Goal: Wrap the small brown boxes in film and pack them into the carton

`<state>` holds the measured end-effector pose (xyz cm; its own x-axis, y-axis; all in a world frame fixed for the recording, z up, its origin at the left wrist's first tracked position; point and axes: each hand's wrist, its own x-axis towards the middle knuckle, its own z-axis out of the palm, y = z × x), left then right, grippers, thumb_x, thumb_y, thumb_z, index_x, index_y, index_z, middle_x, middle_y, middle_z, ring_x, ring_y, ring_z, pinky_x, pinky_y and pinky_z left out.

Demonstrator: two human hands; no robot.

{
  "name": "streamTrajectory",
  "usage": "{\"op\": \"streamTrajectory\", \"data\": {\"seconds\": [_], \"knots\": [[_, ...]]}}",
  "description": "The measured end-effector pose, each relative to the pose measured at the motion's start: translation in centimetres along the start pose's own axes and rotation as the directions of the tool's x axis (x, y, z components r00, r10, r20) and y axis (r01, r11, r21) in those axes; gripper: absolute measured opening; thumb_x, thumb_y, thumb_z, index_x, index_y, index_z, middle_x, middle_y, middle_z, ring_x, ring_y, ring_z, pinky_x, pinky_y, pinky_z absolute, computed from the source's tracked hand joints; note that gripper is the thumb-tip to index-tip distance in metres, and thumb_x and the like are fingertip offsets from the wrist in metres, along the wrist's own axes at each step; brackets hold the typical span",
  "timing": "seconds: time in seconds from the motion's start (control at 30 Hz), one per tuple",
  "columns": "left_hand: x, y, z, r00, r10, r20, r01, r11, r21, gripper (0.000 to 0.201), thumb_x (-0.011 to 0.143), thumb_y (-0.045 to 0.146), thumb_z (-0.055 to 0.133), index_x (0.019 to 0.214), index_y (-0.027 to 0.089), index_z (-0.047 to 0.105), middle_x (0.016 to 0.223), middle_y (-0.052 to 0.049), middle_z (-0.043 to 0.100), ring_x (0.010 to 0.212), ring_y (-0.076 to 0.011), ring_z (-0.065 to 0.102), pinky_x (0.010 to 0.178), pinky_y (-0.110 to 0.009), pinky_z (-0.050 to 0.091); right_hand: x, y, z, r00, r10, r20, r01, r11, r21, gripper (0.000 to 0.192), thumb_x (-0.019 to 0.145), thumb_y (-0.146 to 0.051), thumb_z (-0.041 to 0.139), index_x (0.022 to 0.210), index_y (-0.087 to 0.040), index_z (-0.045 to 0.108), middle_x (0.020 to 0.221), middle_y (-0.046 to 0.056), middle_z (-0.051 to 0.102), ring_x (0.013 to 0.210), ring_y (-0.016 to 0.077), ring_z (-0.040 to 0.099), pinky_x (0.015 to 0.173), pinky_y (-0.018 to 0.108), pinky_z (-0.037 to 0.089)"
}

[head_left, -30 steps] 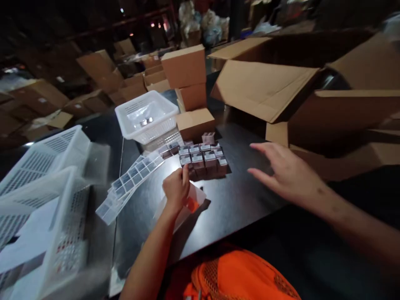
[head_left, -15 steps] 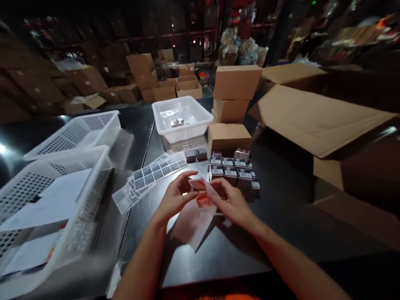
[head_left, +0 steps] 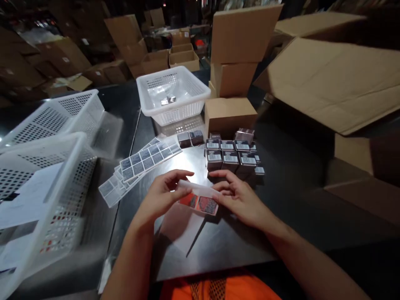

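Note:
My left hand (head_left: 161, 196) and my right hand (head_left: 239, 196) hold a small white sticker sheet (head_left: 199, 200) between them, just above the dark table (head_left: 290, 200); red and dark labels show on its face. Right behind it stands a cluster of small dark boxes with barcode labels (head_left: 231, 156). Two more small boxes (head_left: 190, 138) sit a little farther back. Sheets of grey square stickers (head_left: 142, 160) lie fanned out to the left of my hands.
A white mesh basket (head_left: 171, 96) with a few small items stands at the back. Two bigger white baskets (head_left: 43, 166) with papers sit at the left. Stacked brown cartons (head_left: 234, 66) and a large open cardboard box (head_left: 337, 79) fill the right.
My right hand came in from the right and took hold of the sticker sheet with my left. The sheet has been turned flat, labels up. The view has tilted down and closer.

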<state>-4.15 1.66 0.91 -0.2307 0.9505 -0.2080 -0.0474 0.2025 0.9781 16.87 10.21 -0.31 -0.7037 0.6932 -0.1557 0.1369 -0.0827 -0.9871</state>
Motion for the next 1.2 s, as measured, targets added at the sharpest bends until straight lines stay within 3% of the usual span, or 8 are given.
{"op": "streamTrajectory", "data": {"seconds": [0.13,0.2,0.5,0.67,0.77,0.97,1.07,1.2], "knots": [[0.2,-0.1,0.4,0.993,-0.053,-0.107,0.055,0.998,0.017,0.037,0.063,0.036,0.087,0.09,0.015,0.073,0.06,0.0,0.064,0.053,-0.0108,0.055,0.05,-0.021,0.04,-0.2,0.4,0.0,0.99,-0.136,-0.023,0.131,0.98,-0.146,0.057,0.071,-0.037,0.085,0.121,-0.025,0.06,0.115,0.006,0.065,0.092,0.0169,0.065,0.077,0.029,0.057],[0.2,-0.1,0.5,0.989,-0.042,-0.143,0.052,0.997,0.06,0.035,0.061,0.037,0.086,0.084,0.015,0.073,0.06,0.0,0.064,0.053,-0.011,0.054,0.05,-0.021,0.039,-0.1,0.8,0.1,0.986,-0.163,-0.036,0.153,0.969,-0.193,0.062,0.061,-0.034,0.091,0.116,-0.025,0.064,0.11,0.004,0.063,0.09,0.0172,0.064,0.073,0.028,0.057],[0.0,0.1,0.1,0.989,-0.011,-0.145,0.038,0.983,0.181,0.046,0.072,0.054,0.076,0.056,0.018,0.051,0.052,0.004,0.048,0.051,-0.0083,0.039,0.05,-0.022,0.028,-0.2,-0.3,-0.9,0.996,-0.002,0.085,0.007,0.998,-0.055,0.031,0.091,-0.034,0.061,0.12,-0.022,0.064,0.071,-0.002,0.065,0.061,0.0135,0.065,0.057,0.024,0.053],[-0.2,-0.1,0.8,0.978,0.119,-0.174,-0.046,0.926,0.375,0.048,0.077,0.051,0.071,0.052,0.019,0.045,0.05,0.004,0.042,0.051,-0.0083,0.034,0.049,-0.022,0.026,-0.2,0.0,-0.6,0.998,-0.039,0.053,0.047,0.987,-0.151,0.052,0.069,-0.036,0.085,0.117,-0.024,0.069,0.095,0.003,0.071,0.08,0.0178,0.066,0.063,0.026,0.053],[-0.3,0.1,0.8,0.976,0.138,-0.169,-0.056,0.907,0.417,0.05,0.08,0.05,0.069,0.049,0.018,0.045,0.047,0.004,0.04,0.048,-0.0077,0.032,0.047,-0.022,0.024,0.0,0.4,-0.3,0.998,0.055,0.042,-0.053,0.998,-0.042,0.045,0.069,-0.028,0.081,0.112,-0.023,0.07,0.086,0.001,0.069,0.075,0.0177,0.067,0.064,0.027,0.054],[-0.4,0.3,-0.1,1.0,-0.009,-0.027,0.015,0.976,0.219,0.032,0.071,0.047,0.082,0.079,0.017,0.073,0.07,-0.003,0.07,0.061,-0.0136,0.059,0.057,-0.022,0.044,0.0,0.1,-0.5,0.994,0.104,-0.031,-0.104,0.995,0.003,0.031,0.072,-0.028,0.078,0.101,-0.022,0.071,0.066,-0.003,0.065,0.058,0.0151,0.063,0.052,0.025,0.049],[-0.6,0.3,0.0,0.999,-0.039,-0.015,0.041,0.969,0.244,0.028,0.075,0.044,0.08,0.075,0.016,0.074,0.069,-0.005,0.072,0.06,-0.0142,0.062,0.057,-0.023,0.047,-0.2,-0.1,-0.8,1.0,0.016,0.019,-0.013,0.991,-0.133,0.031,0.072,-0.031,0.083,0.1,-0.023,0.073,0.073,-0.001,0.07,0.065,0.0166,0.067,0.056,0.025,0.052],[-0.7,0.2,0.8,0.996,-0.057,0.069,0.032,0.948,0.317,0.031,0.076,0.045,0.078,0.07,0.016,0.073,0.064,-0.005,0.071,0.058,-0.015,0.063,0.055,-0.023,0.048,-0.5,0.1,-0.8,0.946,-0.325,-0.007,0.297,0.874,-0.385,0.028,0.08,-0.033,0.081,0.106,-0.023,0.076,0.1,0.006,0.075,0.086,0.0191,0.07,0.07,0.029,0.058]]}}
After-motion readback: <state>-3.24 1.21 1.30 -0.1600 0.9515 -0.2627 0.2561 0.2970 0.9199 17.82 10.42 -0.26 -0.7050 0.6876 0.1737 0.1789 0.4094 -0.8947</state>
